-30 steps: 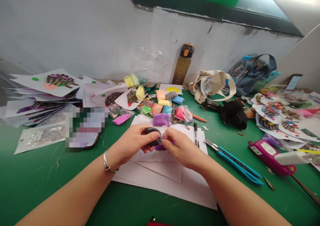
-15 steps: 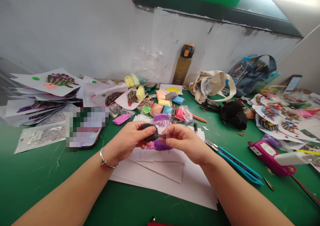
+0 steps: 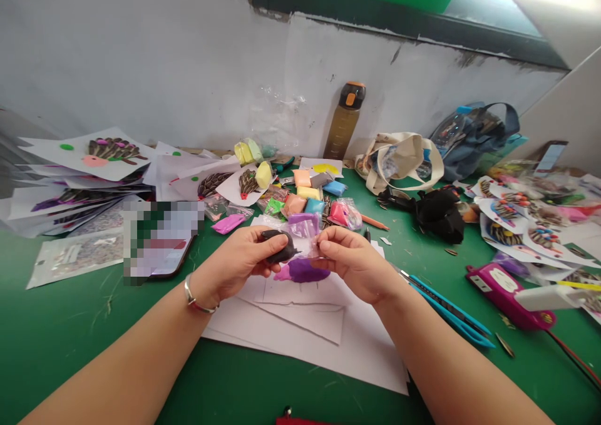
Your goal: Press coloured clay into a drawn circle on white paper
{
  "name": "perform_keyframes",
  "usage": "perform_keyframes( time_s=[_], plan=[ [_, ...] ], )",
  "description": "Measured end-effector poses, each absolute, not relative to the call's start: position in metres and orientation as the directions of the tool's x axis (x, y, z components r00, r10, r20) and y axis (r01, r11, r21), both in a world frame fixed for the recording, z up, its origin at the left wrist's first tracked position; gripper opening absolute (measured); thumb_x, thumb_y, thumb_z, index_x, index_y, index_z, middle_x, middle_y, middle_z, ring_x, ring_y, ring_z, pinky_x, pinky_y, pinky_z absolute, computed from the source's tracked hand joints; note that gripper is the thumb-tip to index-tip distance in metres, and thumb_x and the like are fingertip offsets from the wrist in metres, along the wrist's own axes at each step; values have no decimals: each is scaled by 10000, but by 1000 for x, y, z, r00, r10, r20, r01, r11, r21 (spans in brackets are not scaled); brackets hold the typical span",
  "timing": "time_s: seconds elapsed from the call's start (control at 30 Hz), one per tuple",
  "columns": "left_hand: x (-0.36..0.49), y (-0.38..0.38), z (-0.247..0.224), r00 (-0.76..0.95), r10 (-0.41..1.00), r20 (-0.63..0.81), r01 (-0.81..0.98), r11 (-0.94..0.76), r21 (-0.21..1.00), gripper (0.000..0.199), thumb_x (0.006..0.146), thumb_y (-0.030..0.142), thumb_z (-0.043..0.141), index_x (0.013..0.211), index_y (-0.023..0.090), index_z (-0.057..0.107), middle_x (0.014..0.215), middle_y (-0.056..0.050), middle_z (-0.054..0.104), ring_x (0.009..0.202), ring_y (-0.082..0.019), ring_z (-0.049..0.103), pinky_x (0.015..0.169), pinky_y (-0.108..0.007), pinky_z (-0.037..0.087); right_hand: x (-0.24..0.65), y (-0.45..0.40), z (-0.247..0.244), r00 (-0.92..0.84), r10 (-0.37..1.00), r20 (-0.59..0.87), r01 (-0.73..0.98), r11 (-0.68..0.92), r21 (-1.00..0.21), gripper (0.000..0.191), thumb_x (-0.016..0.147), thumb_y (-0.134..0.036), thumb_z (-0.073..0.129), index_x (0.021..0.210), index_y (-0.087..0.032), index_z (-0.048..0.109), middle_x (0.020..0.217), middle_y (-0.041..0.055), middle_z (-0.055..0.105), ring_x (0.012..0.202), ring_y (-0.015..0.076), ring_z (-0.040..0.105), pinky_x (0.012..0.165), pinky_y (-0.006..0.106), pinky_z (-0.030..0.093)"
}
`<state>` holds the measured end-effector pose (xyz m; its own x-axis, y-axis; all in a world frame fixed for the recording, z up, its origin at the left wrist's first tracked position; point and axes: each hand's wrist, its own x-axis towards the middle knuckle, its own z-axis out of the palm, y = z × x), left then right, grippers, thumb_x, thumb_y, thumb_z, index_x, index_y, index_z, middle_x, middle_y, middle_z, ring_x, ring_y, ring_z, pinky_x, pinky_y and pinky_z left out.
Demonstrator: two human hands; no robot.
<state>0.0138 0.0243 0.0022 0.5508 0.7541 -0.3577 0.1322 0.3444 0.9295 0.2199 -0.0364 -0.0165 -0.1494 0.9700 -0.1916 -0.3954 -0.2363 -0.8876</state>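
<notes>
My left hand point(image 3: 244, 255) is closed around a lump of black modelling clay point(image 3: 280, 250), thumb on top. Beside it my right hand point(image 3: 348, 256) pinches the edge of a small clear plastic bag point(image 3: 306, 240), which stretches between the two hands near the clay. Whether the bag still touches the clay I cannot tell. Below both hands lie sheets of white paper point(image 3: 305, 350) with a flat purple clay shape point(image 3: 307, 271) and a pink piece point(image 3: 283, 273) on the top one.
Colourful clay packs point(image 3: 307, 193) lie behind the hands. A phone point(image 3: 164, 240) and stacked seed pictures point(image 3: 94, 168) are at left. Blue tweezers point(image 3: 451, 312), a magenta glue gun point(image 3: 509, 296) and a cloth bag point(image 3: 399, 162) are at right. A bottle point(image 3: 345, 121) stands by the wall.
My right hand has drawn slightly right with the plastic bag, widening the space between bag and black clay. My left hand has shifted a little left, still holding the clay.
</notes>
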Motion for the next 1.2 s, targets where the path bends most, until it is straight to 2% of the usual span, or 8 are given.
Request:
perform_keyframes(
  time_s=[0.2,0.3,0.5,0.7,0.9,1.07,1.2],
  plan=[
    [8,29,0,477,799,-365,128,348,929,316,774,452,676,809,149,590,705,-10,626,529,-67,546,474,-160,429,222,-33,-14,-77,953,-293,-516,-289,-806,201,802,-358,676,812,-169,610,829,40,641,722,143,611,706,325,503],
    [5,34,-3,412,844,-344,108,330,938,346,756,484,682,798,154,584,705,-4,628,556,-79,573,467,-157,436,223,-33,-16,-99,956,-277,-530,-286,-798,181,798,-336,687,808,-175,604,803,36,655,699,128,611,707,307,497],
    [3,41,-10,295,890,-349,135,323,937,408,726,545,679,790,151,599,674,1,627,563,-95,608,448,-152,456,224,-34,-20,-127,958,-256,-506,-285,-814,193,719,-249,764,807,-184,605,789,10,657,693,106,607,719,271,484],
    [4,43,-9,205,907,-369,190,333,924,368,693,454,742,835,139,615,767,-31,661,637,-139,669,525,-201,554,221,-34,-20,-87,967,-240,-437,-253,-863,267,679,-244,786,906,-193,654,796,8,650,719,125,608,733,289,482],
    [4,44,-8,204,913,-352,231,304,924,407,700,461,727,922,135,629,846,-74,683,706,-165,689,593,-225,586,218,-34,-20,-53,982,-183,-352,-190,-917,193,732,-328,744,763,-160,656,671,-15,574,597,92,521,594,247,414],
    [-1,47,-12,183,943,-278,392,190,900,478,690,558,674,950,158,634,831,-67,687,655,-200,696,524,-259,562,218,-33,-21,-37,988,-152,-301,-156,-941,280,769,-402,697,675,-165,581,542,-48,494,462,63,388,479,228,302],
    [-6,50,-11,174,971,-164,634,17,773,451,731,610,581,913,210,682,622,-15,676,554,-206,659,477,-252,474,216,-34,-19,-49,982,-180,-250,-187,-950,251,767,-383,695,707,-170,578,571,-32,553,488,84,474,504,233,352]
  ],
)
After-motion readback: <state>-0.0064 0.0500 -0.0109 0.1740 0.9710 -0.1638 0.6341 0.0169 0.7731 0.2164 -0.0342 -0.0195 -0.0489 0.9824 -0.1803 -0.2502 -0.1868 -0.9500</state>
